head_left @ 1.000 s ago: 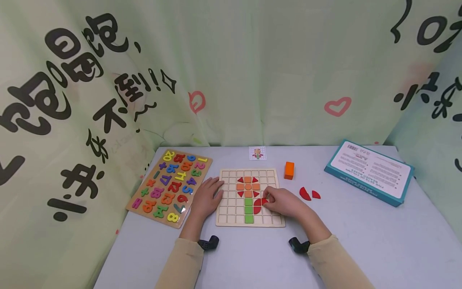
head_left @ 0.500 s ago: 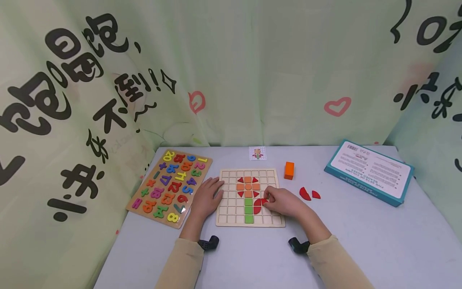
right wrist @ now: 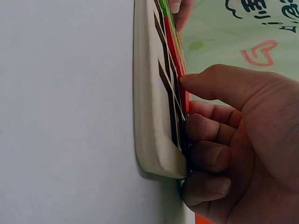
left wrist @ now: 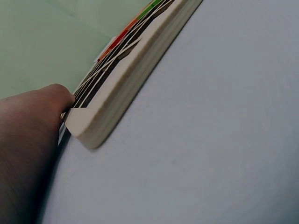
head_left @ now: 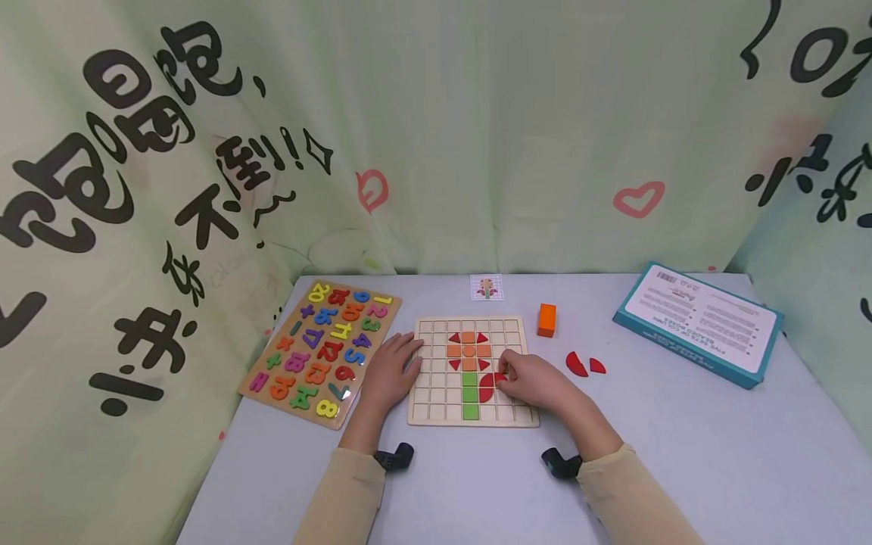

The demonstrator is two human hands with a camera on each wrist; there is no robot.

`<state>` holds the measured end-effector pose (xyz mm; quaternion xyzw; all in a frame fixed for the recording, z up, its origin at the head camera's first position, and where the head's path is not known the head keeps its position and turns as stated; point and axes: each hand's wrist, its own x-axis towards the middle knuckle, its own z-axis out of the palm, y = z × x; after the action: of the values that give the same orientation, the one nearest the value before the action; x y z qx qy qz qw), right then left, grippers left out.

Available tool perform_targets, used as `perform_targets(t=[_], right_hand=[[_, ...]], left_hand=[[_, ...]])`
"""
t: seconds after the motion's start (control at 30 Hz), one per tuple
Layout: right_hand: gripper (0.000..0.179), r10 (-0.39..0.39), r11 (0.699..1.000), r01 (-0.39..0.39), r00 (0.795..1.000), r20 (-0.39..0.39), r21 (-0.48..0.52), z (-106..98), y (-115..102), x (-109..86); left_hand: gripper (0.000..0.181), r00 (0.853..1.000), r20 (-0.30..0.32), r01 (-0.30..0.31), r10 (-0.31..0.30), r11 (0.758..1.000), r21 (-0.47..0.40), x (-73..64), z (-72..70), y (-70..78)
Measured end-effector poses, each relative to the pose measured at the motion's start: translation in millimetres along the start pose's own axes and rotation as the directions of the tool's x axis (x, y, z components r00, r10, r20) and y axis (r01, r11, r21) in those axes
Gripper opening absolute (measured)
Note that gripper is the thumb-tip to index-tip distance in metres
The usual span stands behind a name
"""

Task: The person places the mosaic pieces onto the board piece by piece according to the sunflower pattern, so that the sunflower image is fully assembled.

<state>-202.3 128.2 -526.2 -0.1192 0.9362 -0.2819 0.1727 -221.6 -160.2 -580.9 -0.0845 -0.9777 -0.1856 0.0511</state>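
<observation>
A wooden grid board (head_left: 429, 410) lies flat in the middle of the table. Orange squares (head_left: 468, 365), green squares (head_left: 470, 395) and small red triangles fill some of its cells. My left hand (head_left: 391, 372) rests along the board's left edge, fingers extended; its thumb (left wrist: 58, 95) is near a board corner in the left wrist view. With thumb and index finger, my right hand (head_left: 538, 380) pinches a red quarter-circle piece (head_left: 499, 377) at the board, beside other red curved pieces (head_left: 486, 390). The fingers partly cover the pinched piece. Its other fingers (right wrist: 208, 156) curl by the board's edge.
Two loose red pieces, a larger one (head_left: 576, 364) and a smaller one (head_left: 597, 366), lie right of the board. Behind stand an orange block (head_left: 546, 321) and a pattern card (head_left: 487, 288). A number puzzle board (head_left: 272, 367) lies left, a teal box (head_left: 688, 363) right.
</observation>
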Motion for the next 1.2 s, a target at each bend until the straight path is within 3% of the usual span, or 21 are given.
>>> perform_targets(t=[0.23,0.47,0.93,1.2], right_hand=[[0.025,0.004,1.000,-0.005,1.000,-0.015,-0.012,3,0,-0.2],[0.027,0.013,0.999,-0.013,1.000,-0.013,0.036,-4,9,-5.9],[0.027,0.114,0.993,-0.111,0.988,-0.099,0.038,-47,83,-38.0],[0.044,0.140,0.990,-0.138,0.985,-0.103,0.030,-59,110,-53.8]], left_hand=[[0.045,1.000,0.010,0.013,-0.013,1.000,-0.005,0.7,0.4,0.5],[0.044,1.000,0.001,0.007,-0.007,1.000,-0.007,0.6,1.2,0.5],[0.044,1.000,0.008,0.001,-0.001,1.000,-0.008,0.8,-0.5,0.1],[0.044,1.000,0.001,0.003,-0.003,1.000,-0.010,0.1,-0.4,1.3]])
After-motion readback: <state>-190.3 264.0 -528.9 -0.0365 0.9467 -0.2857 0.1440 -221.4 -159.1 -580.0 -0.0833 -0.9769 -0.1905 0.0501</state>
